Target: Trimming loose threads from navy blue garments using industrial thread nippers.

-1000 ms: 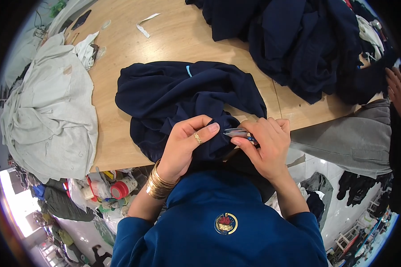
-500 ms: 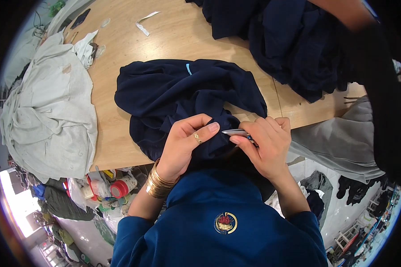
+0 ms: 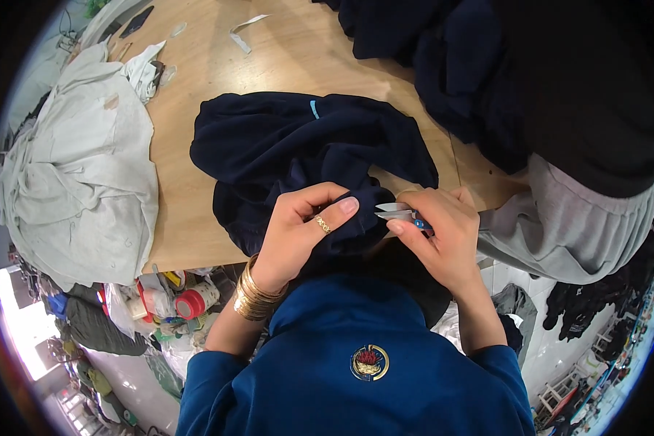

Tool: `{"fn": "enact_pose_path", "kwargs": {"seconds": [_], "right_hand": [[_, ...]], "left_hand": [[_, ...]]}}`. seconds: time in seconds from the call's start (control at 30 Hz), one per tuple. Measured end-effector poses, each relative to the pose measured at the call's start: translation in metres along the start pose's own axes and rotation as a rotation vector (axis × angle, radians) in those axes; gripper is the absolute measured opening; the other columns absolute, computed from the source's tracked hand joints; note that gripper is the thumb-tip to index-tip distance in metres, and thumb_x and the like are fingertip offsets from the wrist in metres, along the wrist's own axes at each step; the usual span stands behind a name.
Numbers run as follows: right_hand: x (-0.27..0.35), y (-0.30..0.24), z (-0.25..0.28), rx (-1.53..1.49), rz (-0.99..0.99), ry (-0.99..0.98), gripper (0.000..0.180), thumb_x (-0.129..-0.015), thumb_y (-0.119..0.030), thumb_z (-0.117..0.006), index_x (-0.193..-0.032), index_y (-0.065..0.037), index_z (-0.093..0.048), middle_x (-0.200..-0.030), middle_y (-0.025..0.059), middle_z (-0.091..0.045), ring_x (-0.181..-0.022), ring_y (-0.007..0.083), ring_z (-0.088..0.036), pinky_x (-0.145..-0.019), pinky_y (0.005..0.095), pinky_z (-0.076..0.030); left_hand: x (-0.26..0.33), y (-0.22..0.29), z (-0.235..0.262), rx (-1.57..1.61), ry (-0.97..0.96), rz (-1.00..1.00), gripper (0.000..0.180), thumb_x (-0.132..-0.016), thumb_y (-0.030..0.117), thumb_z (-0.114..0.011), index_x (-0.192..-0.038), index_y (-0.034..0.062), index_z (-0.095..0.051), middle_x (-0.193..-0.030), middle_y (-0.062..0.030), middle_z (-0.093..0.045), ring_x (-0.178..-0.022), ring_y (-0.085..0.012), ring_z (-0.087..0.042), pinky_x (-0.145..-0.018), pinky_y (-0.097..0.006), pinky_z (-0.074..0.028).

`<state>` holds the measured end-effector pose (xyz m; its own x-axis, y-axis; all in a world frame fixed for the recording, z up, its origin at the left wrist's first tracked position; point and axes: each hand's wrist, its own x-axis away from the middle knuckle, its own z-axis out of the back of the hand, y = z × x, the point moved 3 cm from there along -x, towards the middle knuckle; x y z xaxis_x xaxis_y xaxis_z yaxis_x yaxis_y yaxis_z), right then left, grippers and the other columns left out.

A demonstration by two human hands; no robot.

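Note:
A dark navy garment point(image 3: 269, 145) lies bunched on the wooden table in front of me, with a small light-blue strip point(image 3: 315, 110) on its upper part. My left hand point(image 3: 309, 221) pinches a fold of the garment between thumb and fingers. In my right hand point(image 3: 443, 232) is a pair of small thread snips point(image 3: 400, 211) with a blue part by the thumb. Its blades are parted and point left at the pinched fold, a little apart from it.
A pale grey cloth point(image 3: 87, 167) covers the table's left side. More navy garments point(image 3: 450, 73) are heaped at the far right, where a person in a black top and grey trousers point(image 3: 574, 225) stands close. A white strip point(image 3: 243, 33) and a phone point(image 3: 136, 22) lie farther back on the wooden table point(image 3: 185, 225).
The snips have moved slightly right, away from the fold, and their blades have spread. The person at the right has come nearer the table, with the arm no longer showing over the heap.

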<state>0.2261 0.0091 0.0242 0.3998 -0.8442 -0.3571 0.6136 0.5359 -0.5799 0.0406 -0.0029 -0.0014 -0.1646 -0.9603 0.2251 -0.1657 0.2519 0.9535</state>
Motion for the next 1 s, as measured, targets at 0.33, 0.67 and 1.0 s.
{"fn": "enact_pose_path", "kwargs": {"seconds": [0.33,0.67,1.0], "right_hand": [[-0.003,-0.001,-0.004,0.063,0.087,0.010,0.028,-0.074,-0.036,-0.070,-0.080,-0.010,-0.061,-0.066,-0.0017,-0.057,-0.058,0.0143,-0.052,-0.058,0.0295,-0.029],[0.001,0.002,-0.003,0.054,-0.030,0.035,0.025,-0.074,-0.032,-0.071,-0.079,-0.010,-0.061,-0.068,-0.0012,-0.059,-0.058,0.0137,-0.052,-0.059,0.0286,-0.031],[-0.012,0.002,-0.024,-0.457,-0.158,-0.042,0.031,-0.069,-0.012,-0.077,-0.095,-0.005,-0.063,-0.076,0.0013,-0.052,-0.063,0.0087,-0.041,-0.058,0.0217,-0.034]], "left_hand": [[-0.002,0.002,0.003,-0.079,-0.050,-0.033,0.013,-0.085,0.013,-0.064,-0.084,-0.0002,-0.064,-0.067,0.0054,-0.051,-0.064,-0.0018,-0.041,-0.057,-0.018,-0.032],[0.001,0.002,0.005,0.002,-0.025,-0.012,0.014,-0.086,0.011,-0.063,-0.086,-0.0022,-0.064,-0.071,0.0056,-0.054,-0.067,-0.0012,-0.043,-0.060,-0.017,-0.036],[-0.003,0.005,0.011,-0.140,-0.162,-0.058,0.011,-0.086,0.007,-0.061,-0.093,-0.0014,-0.062,-0.078,0.0047,-0.055,-0.069,-0.0010,-0.045,-0.062,-0.017,-0.037]]}}
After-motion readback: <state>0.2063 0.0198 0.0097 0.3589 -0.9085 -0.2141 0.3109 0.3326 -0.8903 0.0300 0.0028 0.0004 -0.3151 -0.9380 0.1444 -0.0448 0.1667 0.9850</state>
